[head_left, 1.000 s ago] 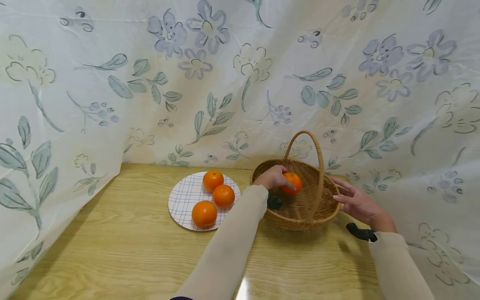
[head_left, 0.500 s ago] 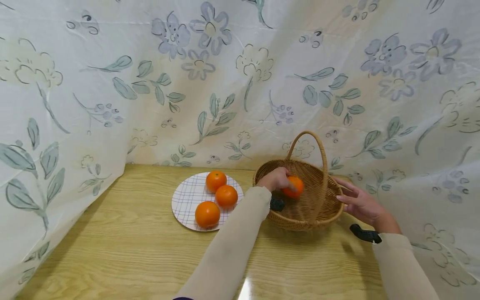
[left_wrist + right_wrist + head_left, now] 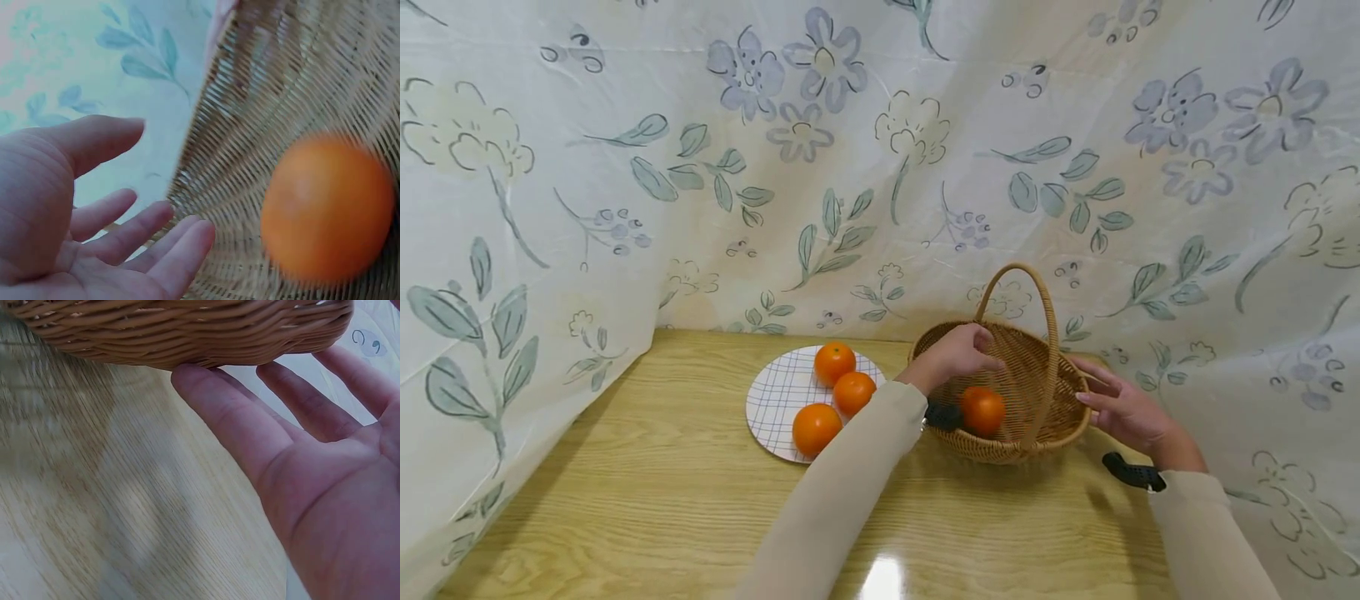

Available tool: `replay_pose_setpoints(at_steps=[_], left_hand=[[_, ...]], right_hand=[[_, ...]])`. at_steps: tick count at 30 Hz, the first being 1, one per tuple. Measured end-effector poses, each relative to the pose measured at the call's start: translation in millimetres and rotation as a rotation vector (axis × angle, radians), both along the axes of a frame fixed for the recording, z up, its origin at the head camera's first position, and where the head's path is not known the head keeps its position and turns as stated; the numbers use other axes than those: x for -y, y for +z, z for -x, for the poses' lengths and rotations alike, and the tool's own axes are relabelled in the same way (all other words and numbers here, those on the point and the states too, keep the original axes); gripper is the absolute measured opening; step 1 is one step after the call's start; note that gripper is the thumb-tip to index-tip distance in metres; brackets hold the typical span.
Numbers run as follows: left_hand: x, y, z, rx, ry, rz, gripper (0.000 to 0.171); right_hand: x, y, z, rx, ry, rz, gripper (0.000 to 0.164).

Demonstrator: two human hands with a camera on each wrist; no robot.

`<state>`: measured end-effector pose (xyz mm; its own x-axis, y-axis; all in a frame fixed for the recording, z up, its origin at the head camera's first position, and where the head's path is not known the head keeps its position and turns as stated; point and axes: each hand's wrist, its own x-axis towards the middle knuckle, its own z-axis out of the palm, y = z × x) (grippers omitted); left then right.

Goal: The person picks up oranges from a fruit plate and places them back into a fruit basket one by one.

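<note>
My left hand (image 3: 964, 352) is over the left part of the wicker basket (image 3: 1000, 452), its fingers spread and holding nothing. An orange (image 3: 982, 411) lies in the basket, below and apart from those fingers. In the left wrist view the palm and loosely bent fingers of the left hand (image 3: 106, 225) face the orange (image 3: 328, 209) across a gap. My right hand (image 3: 1123, 410) is at the basket's right end. Seen from the right wrist, fairly straight fingertips of the right hand (image 3: 325, 462) touch the wicker edge (image 3: 206, 337) of the basket.
Left of the basket, a round checked plate (image 3: 767, 400) bears three oranges, one of them an orange (image 3: 817, 430) near its front edge. A tall handle (image 3: 1045, 300) arches over the basket. Floral cloth (image 3: 880, 167) hangs behind and along both sides of the wooden table (image 3: 647, 500).
My left hand has let go of the orange and lifted slightly off it. The orange has settled lower, toward the basket's front. The right hand stays at the basket's right end.
</note>
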<state>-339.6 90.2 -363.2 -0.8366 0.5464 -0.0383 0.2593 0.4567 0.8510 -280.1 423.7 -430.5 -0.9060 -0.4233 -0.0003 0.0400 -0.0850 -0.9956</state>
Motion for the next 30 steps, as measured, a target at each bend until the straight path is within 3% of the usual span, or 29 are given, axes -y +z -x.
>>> replay_pose_setpoints(at_steps=[10, 22, 30], left_hand=[[31, 6.0, -24.7, -0.091, -0.035, -0.130, 0.046], [72, -3.3, -44.0, -0.235, 0.052, -0.345, 0.031], [109, -10.4, -59.5, -0.320, 0.052, -0.291, 0.033]], right_hand=[[0, -3.0, -0.3, -0.019, -0.008, 0.015, 0.067], [2, -6.5, -2.4, -0.039, -0.010, 0.019, 0.066], [2, -7.9, -2.3, -0.062, -0.024, 0.015, 0.065]])
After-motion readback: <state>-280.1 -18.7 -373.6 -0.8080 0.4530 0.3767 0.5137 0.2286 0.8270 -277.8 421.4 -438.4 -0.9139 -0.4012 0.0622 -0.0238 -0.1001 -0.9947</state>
